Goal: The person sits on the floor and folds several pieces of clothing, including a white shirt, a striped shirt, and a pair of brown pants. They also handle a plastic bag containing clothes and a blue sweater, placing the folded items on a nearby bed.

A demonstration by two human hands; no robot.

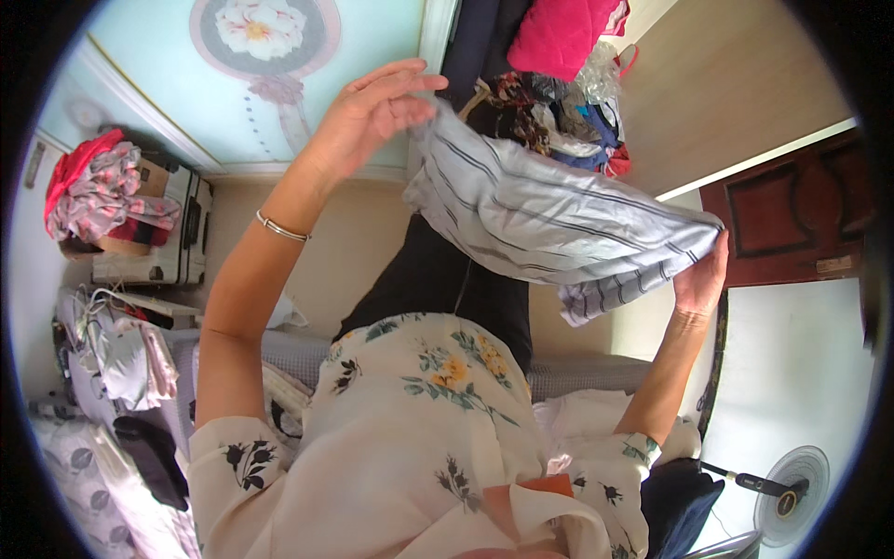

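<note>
A white-and-grey striped cloth or garment (545,202) is stretched in the air in front of my legs, sagging between my two hands. My right hand (704,276) grips its gathered right end, where a darker striped part folds down. The far left end lies against the fingers of my left hand (387,105), which is raised higher and wears a silver bangle on its forearm. Those fingers look extended and are slightly blurred, so whether they pinch the fabric cannot be told.
Clothes and plastic bags (566,119) fill an open wardrobe space, with a pink cushion-like item (559,35) above. A suitcase (188,237) stands left, bearing clothing (105,189). Behind me, garments (136,356) lie on a grey-covered surface (594,374). A fan (793,492) is lower right.
</note>
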